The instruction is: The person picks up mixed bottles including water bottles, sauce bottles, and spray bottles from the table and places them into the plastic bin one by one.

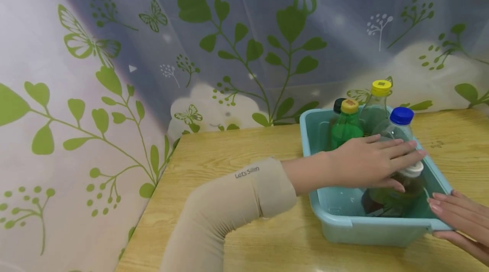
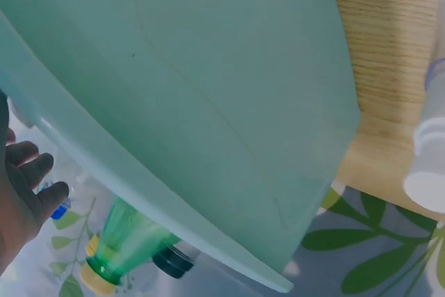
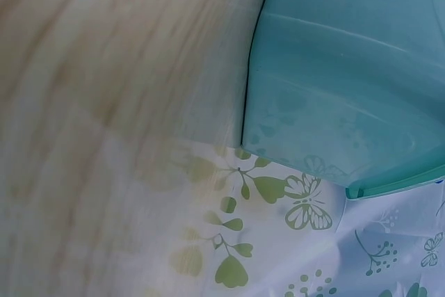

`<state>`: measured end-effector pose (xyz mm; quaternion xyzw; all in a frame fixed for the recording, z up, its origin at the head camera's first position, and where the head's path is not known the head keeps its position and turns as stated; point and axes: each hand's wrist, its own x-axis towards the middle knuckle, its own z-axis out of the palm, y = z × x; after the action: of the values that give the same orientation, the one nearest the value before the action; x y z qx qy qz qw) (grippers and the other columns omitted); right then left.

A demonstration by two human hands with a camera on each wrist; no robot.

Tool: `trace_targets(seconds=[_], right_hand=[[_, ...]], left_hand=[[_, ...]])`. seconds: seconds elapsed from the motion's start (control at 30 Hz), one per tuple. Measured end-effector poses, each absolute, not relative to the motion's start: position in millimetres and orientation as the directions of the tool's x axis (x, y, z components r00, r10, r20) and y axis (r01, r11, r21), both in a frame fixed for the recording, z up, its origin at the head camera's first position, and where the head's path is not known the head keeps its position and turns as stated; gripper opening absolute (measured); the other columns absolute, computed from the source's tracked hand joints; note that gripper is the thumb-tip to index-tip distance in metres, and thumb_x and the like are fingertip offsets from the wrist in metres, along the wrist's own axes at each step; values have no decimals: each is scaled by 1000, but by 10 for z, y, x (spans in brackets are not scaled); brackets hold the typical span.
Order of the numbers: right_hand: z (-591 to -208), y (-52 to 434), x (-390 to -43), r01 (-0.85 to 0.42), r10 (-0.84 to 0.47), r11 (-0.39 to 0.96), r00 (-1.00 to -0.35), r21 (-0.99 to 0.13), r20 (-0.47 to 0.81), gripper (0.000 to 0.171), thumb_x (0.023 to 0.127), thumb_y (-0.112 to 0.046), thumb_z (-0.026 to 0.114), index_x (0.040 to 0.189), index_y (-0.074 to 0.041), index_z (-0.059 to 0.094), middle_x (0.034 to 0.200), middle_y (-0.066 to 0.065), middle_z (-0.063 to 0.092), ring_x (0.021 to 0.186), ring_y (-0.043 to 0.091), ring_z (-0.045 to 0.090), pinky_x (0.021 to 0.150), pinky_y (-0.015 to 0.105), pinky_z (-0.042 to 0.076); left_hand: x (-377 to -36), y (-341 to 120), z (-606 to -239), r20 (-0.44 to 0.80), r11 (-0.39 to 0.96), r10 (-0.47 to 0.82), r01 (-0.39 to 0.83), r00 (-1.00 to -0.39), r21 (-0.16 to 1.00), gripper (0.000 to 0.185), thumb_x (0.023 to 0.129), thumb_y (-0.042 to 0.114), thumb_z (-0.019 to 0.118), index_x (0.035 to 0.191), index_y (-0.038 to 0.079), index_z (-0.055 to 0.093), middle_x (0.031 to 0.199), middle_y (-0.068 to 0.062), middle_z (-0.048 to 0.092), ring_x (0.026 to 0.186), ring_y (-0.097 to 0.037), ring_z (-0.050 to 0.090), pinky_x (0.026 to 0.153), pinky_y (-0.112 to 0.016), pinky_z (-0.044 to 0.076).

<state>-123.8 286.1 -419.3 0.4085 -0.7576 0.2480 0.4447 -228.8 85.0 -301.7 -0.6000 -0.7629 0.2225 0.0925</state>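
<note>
Wooden table [image 1: 237,144] pushed up against a leaf-and-butterfly curtain [image 1: 160,43], and a teal plastic bin [image 1: 366,227] sitting near the right end of it. That's where I'm working.

As far as I can judge, things are well along: four bottles are standing upright at the back of the bin, a green bottle [image 1: 345,130] with a yellow cap, a black-capped one tucked behind it, a clear bottle [image 1: 376,108] with a yellow cap and a blue-capped bottle [image 1: 399,125]. What's left looks like the white-capped bottle [image 1: 397,191], which is in the front part of the bin under my left hand [image 1: 372,161]. That hand is stretched over it with fingers mostly straight; the thumb seems to hook underneath, but I honestly can't tell if it's a real grip or just resting. My right hand [image 1: 460,217] lies flat and relaxed against the bin's near right corner, holding nothing, just touching the rim.

View differences: the head cam is the only one with the whole layout and both hands. The left wrist cam shows the bin wall from outside, with the green bottle and black cap poking past the rim, plus my fingertips. The right wrist cam only gets the bin's outer corner [image 3: 334,102], the tabletop and curtain, no bottles, no hand.
</note>
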Motion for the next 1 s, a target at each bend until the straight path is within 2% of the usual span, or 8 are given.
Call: trace_targets(seconds=[0.07, 0.23, 0.37, 0.47, 0.6, 0.73, 0.87, 1.0], right_hand=[[-4186, 2861, -1238, -842, -399, 538, -274, -19, 875, 49, 95, -36, 53, 112, 9, 66, 132, -4, 53, 127, 6, 47, 109, 21, 30], [-4193, 2881, -1194, -810, -418, 586, -333, -29, 846, 51, 96, -41, 50, 113, 4, 67, 135, -10, 50, 128, 2, 44, 109, 19, 29], [-4179, 2875, -1181, -804, -414, 595, -335, -27, 846, 51, 96, -42, 50, 112, 3, 67, 134, -10, 50, 128, 1, 45, 108, 18, 29], [-4143, 2845, -1204, -833, -405, 553, -295, -25, 866, 50, 95, -37, 52, 112, 7, 66, 133, -6, 52, 127, 4, 46, 108, 19, 30], [-4109, 2806, -1233, -867, -399, 499, -242, -13, 884, 45, 95, -32, 53, 116, 7, 63, 132, -1, 53, 127, 7, 48, 109, 21, 31], [-4117, 2822, -1210, -843, -407, 537, -277, -18, 870, 45, 96, -35, 51, 120, 1, 62, 134, -6, 51, 128, 4, 46, 109, 20, 30], [-4149, 2859, -1181, -807, -414, 591, -329, -25, 849, 49, 96, -39, 50, 116, 2, 65, 135, -9, 50, 128, 2, 45, 108, 19, 30], [-4153, 2869, -1184, -803, -417, 596, -329, -19, 847, 50, 96, -40, 50, 111, 5, 67, 134, -8, 50, 128, 2, 45, 108, 19, 30]], left_hand=[[-2296, 816, -3015, -130, 207, 948, 875, -290, -437, 79, 94, 65, 24, 153, 21, -3, 159, 4, 5, 144, -7, 11, 117, -30, 14], [-2263, 690, -3002, -144, 273, 925, 879, -351, -390, 88, 89, 74, 23, 151, 25, -15, 158, 4, -9, 145, -8, 0, 118, -33, 10], [-2195, 590, -2977, -105, 306, 924, 877, -367, -371, 95, 85, 79, 26, 150, 25, -17, 158, 4, -10, 144, -10, -3, 118, -35, 10], [-2131, 516, -2965, -29, 316, 936, 877, -349, -363, 98, 83, 81, 30, 151, 25, -13, 158, 4, -6, 145, -12, -1, 118, -38, 9], [-2044, 412, -2986, 127, 319, 948, 870, -293, -376, 106, 75, 85, 38, 154, 23, 2, 159, 1, 3, 145, -13, 5, 118, -41, 6], [-1969, 308, -2995, 220, 333, 940, 847, -262, -413, 113, 66, 91, 40, 154, 25, 12, 159, 0, 5, 145, -15, 5, 118, -42, 2], [-1915, 208, -2978, 189, 344, 938, 842, -290, -416, 116, 61, 94, 38, 153, 30, 10, 159, -2, -4, 146, -19, 0, 117, -48, 0], [-1890, 99, -2968, 121, 364, 931, 850, -344, -382, 120, 59, 95, 39, 153, 32, -1, 155, -4, -20, 145, -23, -7, 115, -56, 3]])
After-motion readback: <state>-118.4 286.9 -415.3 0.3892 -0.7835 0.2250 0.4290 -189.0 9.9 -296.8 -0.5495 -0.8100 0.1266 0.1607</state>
